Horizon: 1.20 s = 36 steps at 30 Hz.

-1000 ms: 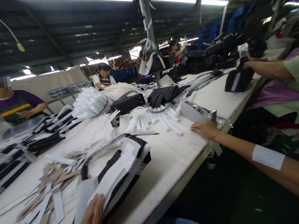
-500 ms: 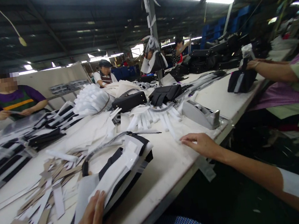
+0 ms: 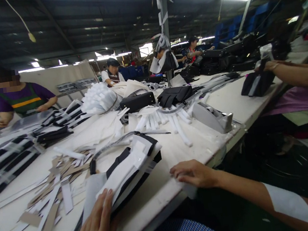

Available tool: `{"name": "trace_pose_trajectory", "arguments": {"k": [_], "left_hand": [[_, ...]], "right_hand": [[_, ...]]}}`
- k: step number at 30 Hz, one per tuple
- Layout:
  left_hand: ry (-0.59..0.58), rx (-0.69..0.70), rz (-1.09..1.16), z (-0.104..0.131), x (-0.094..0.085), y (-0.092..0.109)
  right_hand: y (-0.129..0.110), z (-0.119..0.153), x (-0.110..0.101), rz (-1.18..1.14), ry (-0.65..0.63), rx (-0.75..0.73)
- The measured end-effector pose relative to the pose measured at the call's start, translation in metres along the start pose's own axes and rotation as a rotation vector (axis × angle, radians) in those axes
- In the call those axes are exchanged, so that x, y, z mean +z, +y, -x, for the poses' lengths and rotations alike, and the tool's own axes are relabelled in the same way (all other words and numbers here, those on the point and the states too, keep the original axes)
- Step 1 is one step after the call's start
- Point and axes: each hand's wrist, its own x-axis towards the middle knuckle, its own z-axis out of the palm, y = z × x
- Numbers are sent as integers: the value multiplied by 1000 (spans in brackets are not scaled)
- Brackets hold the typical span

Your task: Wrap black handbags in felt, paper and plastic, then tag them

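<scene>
A black bag (image 3: pixel 149 172) partly wrapped in white foam sheet lies at the table's near edge, its grey-covered handle arching behind it. My left hand (image 3: pixel 97 228) is on the bag's near end, fingers stretched over the white wrap and the thumb mostly hidden. To the right, my right hand (image 3: pixel 195 174) is at the table edge, apart from the bag, with curled fingers. Beneath its palm hangs a small translucent piece of tape (image 3: pixel 191 191), partly hidden by the hand. Beyond stands a grey tape dispenser (image 3: pixel 210 117).
Cardboard and paper strips (image 3: pixel 49 195) lie scattered at left. Foam tubes (image 3: pixel 180 131) and black bags (image 3: pixel 137 101) are farther back. Wrapped black pieces (image 3: pixel 8 161) line the left side. A co-worker's hands (image 3: pixel 269 66) hold a black bag (image 3: pixel 257 83) at right; other people are behind.
My right hand has come back from beside the foam tubes to the table's near edge, and the translucent piece moved along beneath it. My left hand stays on the bag.
</scene>
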Motion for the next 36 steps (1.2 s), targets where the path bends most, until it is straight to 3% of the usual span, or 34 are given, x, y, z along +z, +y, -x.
{"name": "trace_pose_trajectory", "arguments": {"k": [2, 4, 7, 10, 14, 17, 20, 24, 26, 28, 31, 36], "left_hand": [[0, 3, -12, -1, -1, 0], [5, -5, -18, -1, -1, -1], [17, -19, -21, -2, 0, 0], [38, -26, -28, -11, 1, 7], [52, -32, -22, -33, -2, 19], [74, -56, -8, -49, -5, 24], [94, -85, 5, -59, -8, 24], [140, -55, 38, -63, -8, 29], [175, 3, 52, -65, -10, 35], [214, 85, 61, -66, -13, 44], [242, 206, 73, -62, -18, 57], [179, 330, 88, -36, -12, 69]], "right_hand": [[1, 0, 8, 121, 187, 102], [5, 0, 18, 292, 232, 166], [10, -6, 36, 505, 26, 162], [11, -34, 54, 546, -113, 120], [6, -97, 70, 458, -156, -42], [-5, -120, 74, 428, -106, -58], [-18, -101, 78, 417, -50, -39], [-26, -64, 89, 410, -184, -112], [-22, -63, 95, 410, -231, -141], [-18, -68, 99, 407, -198, -167], [-18, -64, 95, 405, -53, -332], [-48, -22, 69, 294, 57, -690]]}}
